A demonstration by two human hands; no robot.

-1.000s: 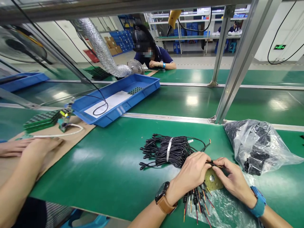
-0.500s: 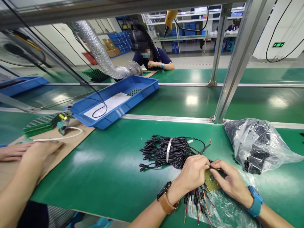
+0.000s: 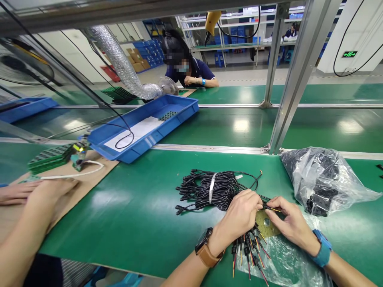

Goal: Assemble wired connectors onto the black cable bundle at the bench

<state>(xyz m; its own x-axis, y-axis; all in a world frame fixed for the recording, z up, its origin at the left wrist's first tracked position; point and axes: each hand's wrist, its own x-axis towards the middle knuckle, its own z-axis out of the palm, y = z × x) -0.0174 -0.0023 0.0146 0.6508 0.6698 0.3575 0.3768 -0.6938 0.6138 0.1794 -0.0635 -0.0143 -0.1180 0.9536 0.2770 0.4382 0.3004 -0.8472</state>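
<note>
Black cable [image 3: 265, 206] pinched by the fingertips of the left hand [image 3: 243, 209] and right hand [image 3: 289, 224], over a green tabletop [image 3: 143, 207].
Slim and dark-jacketed, it lies nearly level, long axis running left to right, its thin yellow wire [image 3: 275, 210] pointing rightward; beside the left hand, a glossy cable bundle [image 3: 223, 191] is cinched by a pale flat band [image 3: 212, 188]. Below, red and yellow wire ends [image 3: 249, 259] fan toward the near edge, by crinkled clear film [image 3: 289, 255] and a yellowish plate [image 3: 271, 231].
</note>
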